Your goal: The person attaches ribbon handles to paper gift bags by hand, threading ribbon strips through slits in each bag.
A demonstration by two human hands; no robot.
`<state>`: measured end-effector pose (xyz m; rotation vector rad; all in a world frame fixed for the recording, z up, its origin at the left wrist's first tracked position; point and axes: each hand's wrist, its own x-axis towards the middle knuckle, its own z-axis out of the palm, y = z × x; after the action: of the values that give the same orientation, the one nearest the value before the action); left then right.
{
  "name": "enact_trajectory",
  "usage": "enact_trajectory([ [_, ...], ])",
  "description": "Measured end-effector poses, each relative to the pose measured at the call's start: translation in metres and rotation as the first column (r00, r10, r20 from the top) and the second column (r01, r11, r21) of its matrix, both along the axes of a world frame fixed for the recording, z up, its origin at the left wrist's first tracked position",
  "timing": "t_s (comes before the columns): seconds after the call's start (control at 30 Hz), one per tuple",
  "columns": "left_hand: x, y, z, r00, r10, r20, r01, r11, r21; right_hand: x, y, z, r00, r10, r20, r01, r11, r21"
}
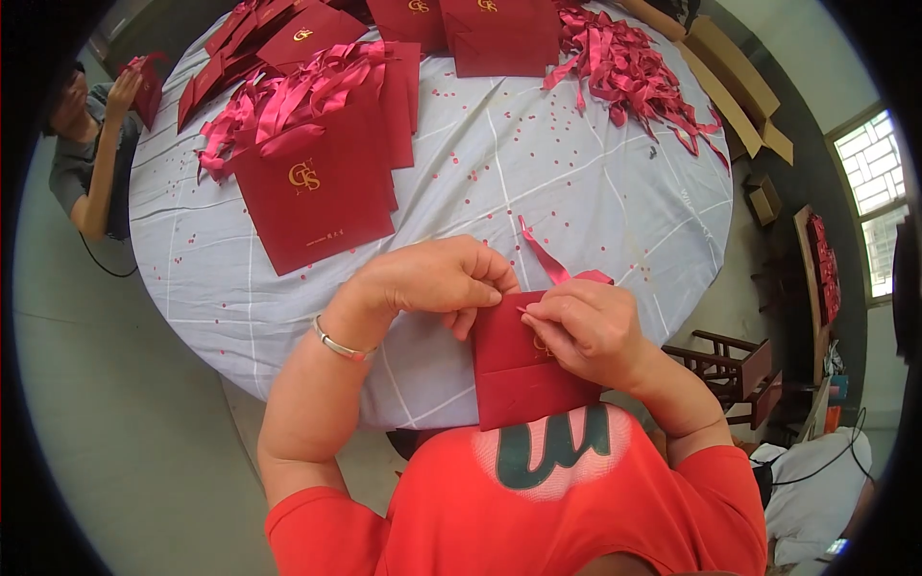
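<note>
A small dark red paper gift bag [509,379] lies flat at the table's near edge, against my red shirt. My left hand [447,278] pinches the bag's upper left corner between thumb and fingers. Over the bag's upper right part, my right hand [591,331] is closed, with a pink ribbon end pinched at its fingertips. The rest of the pink ribbon [543,252] trails beyond the bag onto the tablecloth. My right fingers partly cover the gold print on the bag.
Red gift bags with pink ribbon handles [317,192] stack at the left. More flat bags [504,43] and a loose ribbon heap [624,72] lie farther back. Small red dots dot the pale tablecloth [442,182]. A co-worker [91,154] holds a bag at far left. Cardboard boxes [735,82] and wooden stools [735,370] stand right.
</note>
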<state>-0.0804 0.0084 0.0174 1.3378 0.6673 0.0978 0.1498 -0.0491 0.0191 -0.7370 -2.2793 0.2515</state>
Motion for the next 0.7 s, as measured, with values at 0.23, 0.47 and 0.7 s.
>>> enact_trajectory([
  [0.23, 0.0, 0.0, -0.0038, 1.0, -0.006, 0.018, 0.006, 1.0, -0.023, 0.0042, -0.004, -0.0017, 0.998, -0.017, 0.061, 0.014, 0.998, 0.055],
  [0.47, 0.0024, 0.0, -0.0019, 1.0, -0.004, -0.007, 0.004, 1.0, -0.015, 0.004, -0.0036, -0.0037, 0.998, -0.022, 0.052, 0.018, 0.997, 0.076],
  [0.7, 0.0018, -0.0001, -0.0059, 1.0, -0.024, 0.013, 0.024, 0.999, -0.031, -0.0003, -0.0044, -0.0035, 0.997, -0.008, 0.074, 0.003, 0.998, 0.063],
])
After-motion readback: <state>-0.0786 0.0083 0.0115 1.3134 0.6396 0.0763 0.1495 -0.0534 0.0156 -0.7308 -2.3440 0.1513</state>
